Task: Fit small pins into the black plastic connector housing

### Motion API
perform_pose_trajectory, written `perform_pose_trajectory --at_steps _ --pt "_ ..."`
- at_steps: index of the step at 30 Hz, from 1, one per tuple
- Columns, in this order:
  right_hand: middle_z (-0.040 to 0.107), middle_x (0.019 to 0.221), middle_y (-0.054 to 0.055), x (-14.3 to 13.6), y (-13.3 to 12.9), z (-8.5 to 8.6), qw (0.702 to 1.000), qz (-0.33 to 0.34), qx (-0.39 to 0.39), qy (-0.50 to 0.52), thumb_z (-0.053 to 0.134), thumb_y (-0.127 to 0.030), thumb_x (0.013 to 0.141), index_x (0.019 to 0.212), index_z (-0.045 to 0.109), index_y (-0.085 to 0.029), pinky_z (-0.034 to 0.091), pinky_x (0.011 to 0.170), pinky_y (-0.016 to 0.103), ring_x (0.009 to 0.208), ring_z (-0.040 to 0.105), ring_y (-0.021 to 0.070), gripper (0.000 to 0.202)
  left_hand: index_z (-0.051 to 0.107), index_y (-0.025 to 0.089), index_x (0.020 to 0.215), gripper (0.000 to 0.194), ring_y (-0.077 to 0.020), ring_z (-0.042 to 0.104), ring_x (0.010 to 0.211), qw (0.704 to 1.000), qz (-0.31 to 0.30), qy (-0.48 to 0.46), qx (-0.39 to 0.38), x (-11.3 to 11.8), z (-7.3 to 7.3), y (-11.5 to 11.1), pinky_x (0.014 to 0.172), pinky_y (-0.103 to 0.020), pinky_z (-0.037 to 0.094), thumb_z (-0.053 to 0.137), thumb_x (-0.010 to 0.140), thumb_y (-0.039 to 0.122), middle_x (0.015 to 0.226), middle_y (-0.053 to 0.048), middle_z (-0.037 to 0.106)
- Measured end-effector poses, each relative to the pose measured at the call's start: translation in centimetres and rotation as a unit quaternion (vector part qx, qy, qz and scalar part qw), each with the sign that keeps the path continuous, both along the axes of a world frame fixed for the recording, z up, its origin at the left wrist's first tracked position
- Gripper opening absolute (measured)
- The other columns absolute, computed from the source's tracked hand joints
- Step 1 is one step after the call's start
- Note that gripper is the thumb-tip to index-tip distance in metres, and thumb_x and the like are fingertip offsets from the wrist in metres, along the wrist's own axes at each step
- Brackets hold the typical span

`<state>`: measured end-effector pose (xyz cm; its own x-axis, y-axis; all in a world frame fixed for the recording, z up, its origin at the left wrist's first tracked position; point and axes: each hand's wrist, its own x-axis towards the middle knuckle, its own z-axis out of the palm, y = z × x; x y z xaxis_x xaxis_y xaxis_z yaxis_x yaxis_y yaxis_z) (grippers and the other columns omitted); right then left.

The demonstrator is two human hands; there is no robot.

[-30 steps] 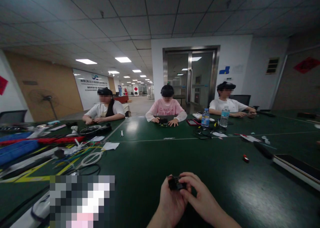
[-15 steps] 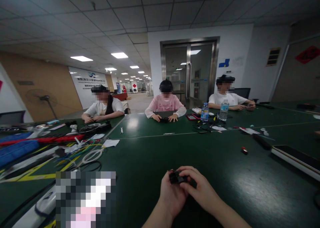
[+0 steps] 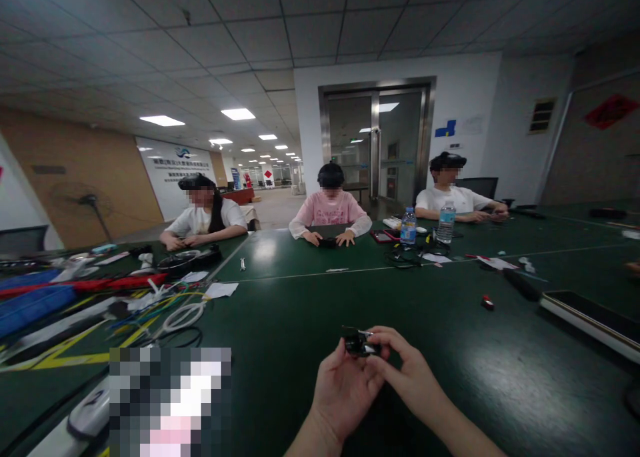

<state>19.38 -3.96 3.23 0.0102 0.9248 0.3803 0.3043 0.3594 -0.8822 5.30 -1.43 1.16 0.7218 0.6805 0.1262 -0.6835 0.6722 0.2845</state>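
A small black object (image 3: pixel 355 341) with a thin raised edge on top is held up between my hands over the green table (image 3: pixel 270 350). Its exact kind is too small and dark to make out; something light shows at its right end. My left hand (image 3: pixel 343 390) cups it from below and the left, thumb against its side and fingers curled. The thumb and fingers of my right hand (image 3: pixel 407 367) pinch its right end, hiding part of it.
Cables (image 3: pixel 185 315), yellow tape and a blue tray (image 3: pixel 37 307) crowd the left side. A small red item (image 3: pixel 487 303) and a flat white-edged device (image 3: pixel 590 323) lie to the right. Water bottles (image 3: pixel 447 222) stand farther back. Three people sit across the table.
The black object has tilted and risen slightly in my hands, and its thin upper edge now stands out. My right fingers have shifted along its right end. The view has moved slightly.
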Motion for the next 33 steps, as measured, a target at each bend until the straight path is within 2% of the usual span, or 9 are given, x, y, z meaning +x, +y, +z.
perform_pose_trajectory --at_steps 3,7,12,23,33 --pt "0.061 0.11 0.007 0.1 0.0 0.0 1.0 -0.003 -0.007 0.019 0.062 -0.026 0.072 0.089 0.066 -0.022 0.038 0.097 0.04 0.109 0.053 0.0261 0.018 0.064 0.008 0.102 0.033 -0.0227 0.057 0.108 0.999 -0.004 -0.011 0.035 -0.1 -0.1 -0.2 0.101 -0.031 0.031 0.046 0.089 0.033 0.105 -0.012 0.067" --pt "0.061 0.11 0.007 0.2 -0.1 0.4 1.0 0.007 -0.012 0.019 0.062 -0.023 0.072 0.09 0.066 -0.022 0.038 0.097 0.041 0.109 0.054 0.0261 0.019 0.064 0.01 0.103 0.035 -0.0216 0.058 0.107 0.999 -0.006 -0.008 0.045 0.0 -0.2 -0.2 0.099 -0.032 0.034 0.045 0.09 0.035 0.104 -0.012 0.068" --pt "0.062 0.111 0.007 -0.1 -0.5 0.7 1.0 0.018 -0.009 0.006 0.06 -0.023 0.073 0.094 0.066 -0.023 0.036 0.1 0.04 0.111 0.052 0.0251 0.021 0.064 0.008 0.102 0.031 -0.0219 0.062 0.098 1.0 0.012 -0.009 0.016 0.0 0.2 -0.4 0.091 -0.031 0.04 0.048 0.087 0.031 0.096 -0.012 0.069" --pt "0.057 0.115 0.007 -0.3 -0.1 -0.2 1.0 0.025 -0.004 -0.007 0.059 -0.02 0.075 0.096 0.064 -0.024 0.035 0.1 0.041 0.113 0.05 0.024 0.021 0.063 0.007 0.094 0.03 -0.0198 0.065 0.084 0.998 0.046 0.025 -0.045 0.5 0.4 -0.4 0.077 -0.027 0.046 0.049 0.083 0.031 0.086 -0.011 0.068" --pt "0.058 0.115 0.007 -0.4 -0.1 -0.1 1.0 0.005 -0.008 -0.007 0.059 -0.021 0.073 0.093 0.065 -0.023 0.038 0.098 0.039 0.114 0.05 0.0247 0.021 0.062 0.006 0.097 0.032 -0.0194 0.064 0.084 0.997 0.055 0.032 -0.053 0.7 0.2 -0.4 0.078 -0.027 0.045 0.053 0.082 0.033 0.088 -0.013 0.067"
